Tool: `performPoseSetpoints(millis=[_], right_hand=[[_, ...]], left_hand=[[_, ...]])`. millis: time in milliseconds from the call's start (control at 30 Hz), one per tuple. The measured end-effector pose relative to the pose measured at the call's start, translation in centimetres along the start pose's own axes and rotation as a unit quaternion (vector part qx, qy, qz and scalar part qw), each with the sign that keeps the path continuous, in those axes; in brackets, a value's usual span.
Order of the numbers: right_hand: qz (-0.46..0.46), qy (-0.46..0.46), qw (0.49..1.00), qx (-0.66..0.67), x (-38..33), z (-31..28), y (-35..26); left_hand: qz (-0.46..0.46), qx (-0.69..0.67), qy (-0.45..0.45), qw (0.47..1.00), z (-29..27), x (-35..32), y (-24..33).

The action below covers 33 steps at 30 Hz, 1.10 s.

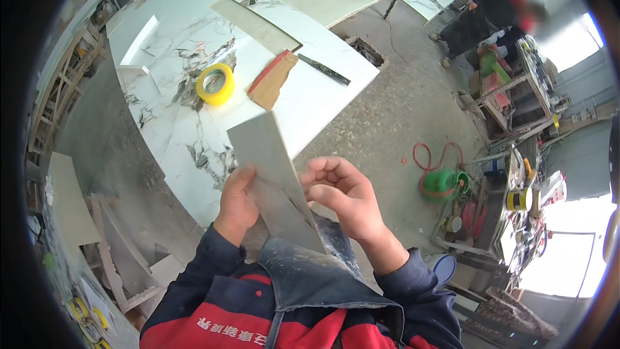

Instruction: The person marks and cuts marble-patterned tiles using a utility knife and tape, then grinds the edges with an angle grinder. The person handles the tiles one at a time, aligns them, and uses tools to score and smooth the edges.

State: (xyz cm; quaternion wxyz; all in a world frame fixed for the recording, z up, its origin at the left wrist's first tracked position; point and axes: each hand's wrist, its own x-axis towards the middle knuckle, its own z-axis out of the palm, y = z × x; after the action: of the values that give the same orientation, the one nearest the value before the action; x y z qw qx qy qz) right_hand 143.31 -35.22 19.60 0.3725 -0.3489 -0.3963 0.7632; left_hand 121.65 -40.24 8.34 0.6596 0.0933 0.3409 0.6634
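Upright in front of my apron is a long grey-white stone-look tile strip (pixel 274 178) with dark veins. My left hand (pixel 239 197) is closed on its left edge, thumb on the near face and the other fingers hidden behind. At its right edge is my right hand (pixel 342 190), with curled fingers and the thumb and fingertips drawn together. Whatever those tips pinch is too small to make out. On the marble-patterned slab (pixel 174 136) beyond lie a yellow roll of tape (pixel 226 94), a torn piece of cardboard (pixel 274 84) with a red edge and a dark narrow bar (pixel 323 69).
White angled strips (pixel 139 45) lie on the slab's left part. To the right, a green gas cylinder (pixel 442 182) with a red hose stands on the floor, near cluttered shelves (pixel 510 220). A co-worker (pixel 487 16) bends at the far right. Offcut panels (pixel 71 200) lean at left.
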Motion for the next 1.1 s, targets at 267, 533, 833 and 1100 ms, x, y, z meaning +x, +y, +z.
performPoseSetpoints(millis=[267,533,833,1100], right_hand=[[0.032,-0.009,0.992,0.118,-10.8,-1.9,15.3],[0.028,-0.109,0.941,0.318,-12.1,10.5,16.0],[-0.107,-0.014,0.973,0.206,-11.1,11.6,21.5],[-0.108,0.106,0.974,0.17,-8.6,23.0,25.8]], left_hand=[[0.032,-0.161,-0.094,0.982,0.6,-10.4,4.3],[0.077,-0.055,-0.14,0.986,1.2,-15.9,5.2],[0.164,0.114,-0.188,0.962,-11.4,-17.9,18.3],[0.035,0.392,-0.255,0.883,-19.3,-14.4,31.8]])
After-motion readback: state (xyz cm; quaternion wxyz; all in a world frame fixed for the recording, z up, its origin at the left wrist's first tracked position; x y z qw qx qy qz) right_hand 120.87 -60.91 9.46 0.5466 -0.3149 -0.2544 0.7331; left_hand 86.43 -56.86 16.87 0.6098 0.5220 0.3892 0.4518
